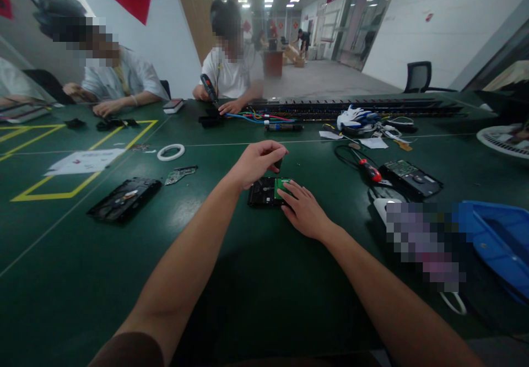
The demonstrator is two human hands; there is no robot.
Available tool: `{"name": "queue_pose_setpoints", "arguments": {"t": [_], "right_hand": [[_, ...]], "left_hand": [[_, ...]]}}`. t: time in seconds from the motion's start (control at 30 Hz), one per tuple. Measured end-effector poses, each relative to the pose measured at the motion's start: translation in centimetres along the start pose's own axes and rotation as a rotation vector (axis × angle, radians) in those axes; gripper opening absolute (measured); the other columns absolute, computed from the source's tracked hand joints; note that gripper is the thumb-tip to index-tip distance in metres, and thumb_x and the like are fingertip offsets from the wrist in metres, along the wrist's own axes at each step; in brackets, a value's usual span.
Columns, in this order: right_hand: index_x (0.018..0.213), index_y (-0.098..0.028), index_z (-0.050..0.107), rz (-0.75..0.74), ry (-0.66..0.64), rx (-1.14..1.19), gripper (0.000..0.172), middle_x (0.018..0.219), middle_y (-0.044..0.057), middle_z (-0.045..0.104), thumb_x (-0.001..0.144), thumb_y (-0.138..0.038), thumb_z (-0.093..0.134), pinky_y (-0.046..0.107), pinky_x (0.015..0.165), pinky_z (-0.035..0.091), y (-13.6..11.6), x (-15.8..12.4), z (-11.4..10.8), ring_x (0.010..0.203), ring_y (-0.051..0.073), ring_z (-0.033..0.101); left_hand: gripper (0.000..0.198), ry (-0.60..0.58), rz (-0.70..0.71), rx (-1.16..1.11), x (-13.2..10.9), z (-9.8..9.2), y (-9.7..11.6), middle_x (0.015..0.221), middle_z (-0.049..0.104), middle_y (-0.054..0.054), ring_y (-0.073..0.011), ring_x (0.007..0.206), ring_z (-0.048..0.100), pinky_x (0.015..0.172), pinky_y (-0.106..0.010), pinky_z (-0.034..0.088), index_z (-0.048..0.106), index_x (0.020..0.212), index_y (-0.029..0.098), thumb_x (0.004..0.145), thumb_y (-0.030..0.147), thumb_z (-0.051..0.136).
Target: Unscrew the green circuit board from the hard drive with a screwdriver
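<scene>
A black hard drive (261, 193) lies on the green table in front of me, a green circuit board (281, 186) covering its right part. Above the drive's far edge, my left hand (258, 163) is closed in a pinch around a small dark piece (278, 165), too little seen to name. My right hand (305, 208) rests with fingers spread and stretched out, its fingertips touching the board and the drive's right edge. The fingers hide part of the board.
Another opened drive (124, 197), a loose circuit board (181, 174) and a white tape roll (171, 152) lie left. At right are a red-handled screwdriver (369, 169), another drive (411, 178), gloves (356, 118) and a blue tray (500, 240). Co-workers sit opposite, one holding a power screwdriver (209, 87).
</scene>
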State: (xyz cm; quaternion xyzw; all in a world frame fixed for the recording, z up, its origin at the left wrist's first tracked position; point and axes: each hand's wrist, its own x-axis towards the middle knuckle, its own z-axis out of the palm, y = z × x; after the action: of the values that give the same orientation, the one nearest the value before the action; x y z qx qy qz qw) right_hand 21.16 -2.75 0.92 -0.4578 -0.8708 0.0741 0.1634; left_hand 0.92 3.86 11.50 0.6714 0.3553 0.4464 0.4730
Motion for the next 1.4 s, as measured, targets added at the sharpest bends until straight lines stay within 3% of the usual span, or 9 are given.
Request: {"name": "queue_pose_setpoints", "arguments": {"t": [0.27,0.6,0.83,1.23,1.4], "right_hand": [[0.156,-0.026,0.049,0.003,0.006,0.025,0.051,0.168,0.011,0.04,0.106,-0.037,0.047,0.063,0.126,0.026,0.1,-0.1,0.1,0.16,0.031,0.025],[0.154,-0.022,0.052,0.001,-0.001,0.004,0.05,0.167,0.013,0.04,0.106,-0.034,0.048,0.061,0.126,0.027,-0.1,0.0,-0.1,0.159,0.032,0.026],[0.155,-0.027,0.049,-0.008,0.022,0.014,0.05,0.167,0.01,0.041,0.106,-0.036,0.047,0.063,0.126,0.027,0.3,-0.1,0.2,0.16,0.031,0.025],[0.155,-0.02,0.051,0.0,-0.002,-0.006,0.051,0.167,0.013,0.041,0.106,-0.034,0.047,0.06,0.126,0.029,-0.1,-0.1,-0.2,0.16,0.032,0.026],[0.154,-0.023,0.051,0.004,0.012,0.003,0.05,0.167,0.012,0.041,0.106,-0.034,0.047,0.063,0.126,0.027,0.0,-0.1,-0.2,0.159,0.032,0.027]], "left_hand": [[0.025,0.035,0.002,0.068,-0.2,-0.1,0.5,0.103,0.072,-0.007,-0.0154,0.087,0.064,0.065,-0.024,0.056,0.077,0.107,0.02,0.089,0.037,0.071],[0.015,-0.043,-0.089,-0.117,-0.4,0.4,1.1,0.098,0.071,-0.008,-0.0151,0.087,0.066,0.069,-0.025,0.058,0.073,0.1,0.017,0.091,0.026,0.065],[0.013,-0.041,-0.11,-0.162,-0.4,0.3,1.1,0.096,0.07,-0.007,-0.0162,0.087,0.066,0.068,-0.026,0.058,0.071,0.098,0.018,0.093,0.027,0.064],[0.026,0.046,-0.04,0.098,-0.3,-0.4,0.6,0.099,0.073,-0.008,-0.0167,0.087,0.065,0.06,-0.022,0.053,0.076,0.097,0.019,0.088,0.043,0.073],[0.027,0.041,-0.009,0.183,-0.3,-0.5,0.5,0.094,0.072,-0.007,-0.0157,0.08,0.064,0.06,-0.023,0.052,0.077,0.095,0.02,0.09,0.046,0.072]]}}
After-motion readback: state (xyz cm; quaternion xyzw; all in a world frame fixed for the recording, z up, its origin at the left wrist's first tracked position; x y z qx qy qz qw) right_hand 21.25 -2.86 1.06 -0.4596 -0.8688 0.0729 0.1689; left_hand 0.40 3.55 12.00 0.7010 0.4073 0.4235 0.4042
